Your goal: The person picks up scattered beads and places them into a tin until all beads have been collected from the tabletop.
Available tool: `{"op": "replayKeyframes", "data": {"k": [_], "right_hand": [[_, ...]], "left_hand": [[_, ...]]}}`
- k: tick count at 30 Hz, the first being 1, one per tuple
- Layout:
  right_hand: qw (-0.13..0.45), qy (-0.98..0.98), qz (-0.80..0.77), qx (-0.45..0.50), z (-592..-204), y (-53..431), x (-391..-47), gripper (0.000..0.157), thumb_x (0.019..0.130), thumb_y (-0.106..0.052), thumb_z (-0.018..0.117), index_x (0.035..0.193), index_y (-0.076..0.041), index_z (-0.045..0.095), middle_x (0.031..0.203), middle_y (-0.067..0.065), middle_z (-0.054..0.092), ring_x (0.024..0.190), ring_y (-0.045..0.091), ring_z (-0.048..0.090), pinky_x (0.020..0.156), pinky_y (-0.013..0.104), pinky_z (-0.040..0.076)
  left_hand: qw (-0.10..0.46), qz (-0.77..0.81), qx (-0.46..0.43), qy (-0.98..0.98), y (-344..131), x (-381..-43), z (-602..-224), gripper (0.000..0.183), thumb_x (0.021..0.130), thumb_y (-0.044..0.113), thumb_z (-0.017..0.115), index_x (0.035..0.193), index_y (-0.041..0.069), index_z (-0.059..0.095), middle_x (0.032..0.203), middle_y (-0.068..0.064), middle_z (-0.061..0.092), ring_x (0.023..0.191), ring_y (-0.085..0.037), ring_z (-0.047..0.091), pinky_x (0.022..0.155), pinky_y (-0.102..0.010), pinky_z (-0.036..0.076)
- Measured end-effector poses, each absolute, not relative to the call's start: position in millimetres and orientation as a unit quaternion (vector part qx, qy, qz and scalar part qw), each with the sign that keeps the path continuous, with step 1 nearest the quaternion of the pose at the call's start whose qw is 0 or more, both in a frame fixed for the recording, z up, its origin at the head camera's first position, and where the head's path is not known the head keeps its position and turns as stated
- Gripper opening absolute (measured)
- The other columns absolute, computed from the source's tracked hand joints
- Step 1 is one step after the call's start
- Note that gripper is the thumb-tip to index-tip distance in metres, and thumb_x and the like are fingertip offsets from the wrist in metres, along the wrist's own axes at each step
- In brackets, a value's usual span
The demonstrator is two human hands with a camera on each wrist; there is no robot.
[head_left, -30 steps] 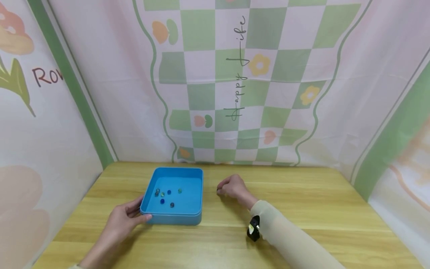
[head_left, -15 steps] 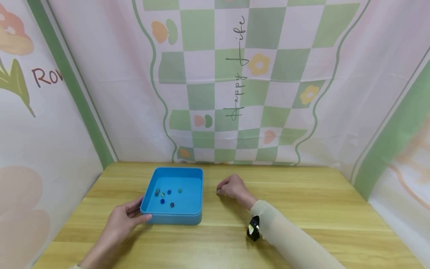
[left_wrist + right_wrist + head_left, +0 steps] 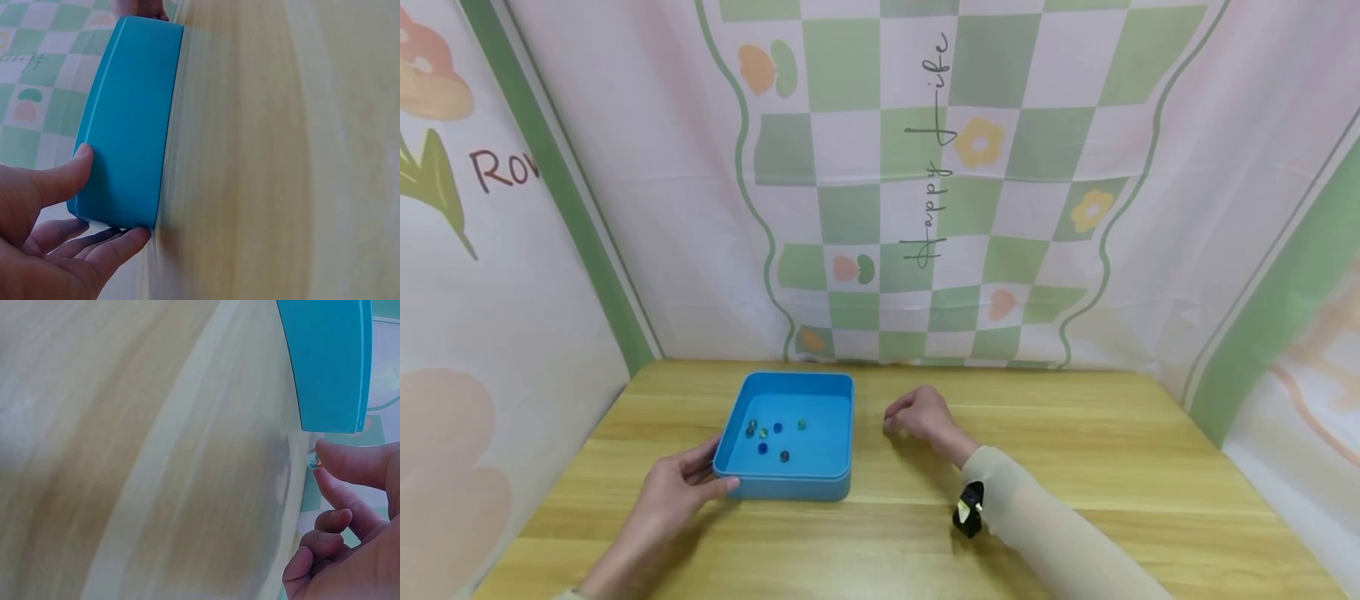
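A square blue box (image 3: 786, 487) with low walls stands on the table, left of centre. Several glass marbles lie on its floor, among them a dark blue marble (image 3: 763, 448) and a greenish marble (image 3: 802, 425). At the box's near left corner my left hand (image 3: 673, 492) grips it; in the left wrist view the thumb (image 3: 69, 178) presses the front wall and the fingers lie against the side. To the right of the box, my right hand (image 3: 925, 417) pinches a clear marble (image 3: 313, 460) between thumb and index finger, low over the table and apart from the box.
The wooden table (image 3: 1075, 467) spreads to both sides. A patterned curtain (image 3: 925, 317) hangs along its back edge, with more cloth at left and right. A black device (image 3: 968, 510) sits at the right sleeve.
Nearly everything stays in place. The right hand still pinches its marble at the same spot, and the left hand keeps its grip on the box.
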State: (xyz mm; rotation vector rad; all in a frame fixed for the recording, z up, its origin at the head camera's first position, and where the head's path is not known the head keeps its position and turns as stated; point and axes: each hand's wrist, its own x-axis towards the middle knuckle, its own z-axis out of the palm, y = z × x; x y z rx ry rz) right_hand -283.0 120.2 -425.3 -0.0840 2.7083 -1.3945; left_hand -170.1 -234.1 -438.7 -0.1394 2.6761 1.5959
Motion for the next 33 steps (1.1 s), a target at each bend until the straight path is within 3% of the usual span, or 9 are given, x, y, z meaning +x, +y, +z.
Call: {"op": "replayKeyframes", "data": {"k": [5,13,21,33], "right_hand": [[0.043,0.888,-0.458,-0.028,-423,121,-284,0.009,0.082,-0.001,0.084,0.09,-0.003,0.083,0.099,0.007,0.078,0.086,0.019,0.062,0.07,0.029,0.054],[0.047,0.883,-0.467,-0.021,-415,119,-281,0.008,0.086,-0.005,0.083,0.094,-0.004,0.083,0.109,0.009,0.077,0.105,0.026,0.065,0.088,0.043,0.057],[0.04,0.885,-0.463,-0.027,-409,117,-281,0.007,0.086,-0.006,0.083,0.093,-0.005,0.083,0.105,0.008,0.078,0.11,0.03,0.067,0.096,0.045,0.057],[0.032,0.88,-0.473,-0.032,-400,113,-279,0.009,0.086,-0.008,0.084,0.094,-0.005,0.083,0.109,0.01,0.078,0.112,0.031,0.068,0.096,0.047,0.058]], "left_hand": [[0.013,0.51,-0.047,0.859,-234,-170,-439,0.081,0.088,0.019,0.088,0.154,-0.002,0.046,0.153,-0.028,0.048,0.132,-0.043,0.059,0.1,-0.04,0.058],[0.012,0.511,-0.046,0.858,-234,-169,-440,0.081,0.088,0.021,0.088,0.154,-0.002,0.046,0.153,-0.028,0.048,0.132,-0.043,0.058,0.1,-0.04,0.058],[0.012,0.508,-0.048,0.86,-234,-170,-440,0.081,0.089,0.021,0.088,0.154,-0.001,0.046,0.153,-0.028,0.048,0.133,-0.043,0.058,0.102,-0.043,0.057],[0.01,0.509,-0.044,0.86,-234,-170,-440,0.081,0.089,0.02,0.088,0.154,-0.002,0.047,0.152,-0.028,0.049,0.131,-0.043,0.059,0.1,-0.041,0.058]]}}
